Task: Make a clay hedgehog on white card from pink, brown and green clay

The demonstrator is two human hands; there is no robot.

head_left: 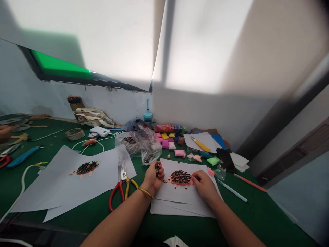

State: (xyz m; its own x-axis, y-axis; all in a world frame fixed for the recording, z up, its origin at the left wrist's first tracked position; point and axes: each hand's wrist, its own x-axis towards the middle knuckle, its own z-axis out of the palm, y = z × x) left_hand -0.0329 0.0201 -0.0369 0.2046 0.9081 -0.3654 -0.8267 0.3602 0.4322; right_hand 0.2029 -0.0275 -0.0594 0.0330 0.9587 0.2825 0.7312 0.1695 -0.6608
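No text, label, brand, number or sign can be read. Any print on the wrapped clay packets [179, 153], the white power bank [100, 131], the yellow utility knife [203, 145], the pale marker pen [232, 190] or the dark-capped bottle [76, 103] is too small or blurred to make out.

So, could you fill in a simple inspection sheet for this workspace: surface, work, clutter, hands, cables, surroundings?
Surface: green tabletop, partly covered by paper sheets.
Job's things: hedgehog picture with dark spines, lying on the paper.
Clutter: coloured packets, plastic bags, red-and-yellow-handled cutters.
Hands: left hand closed around dark pieces; right hand at the hedgehog's rear, its grip unclear.
Cables: white cables, one at far left, another looped behind the left-hand papers.
Surroundings: pale wall; another person's hand at the left edge.
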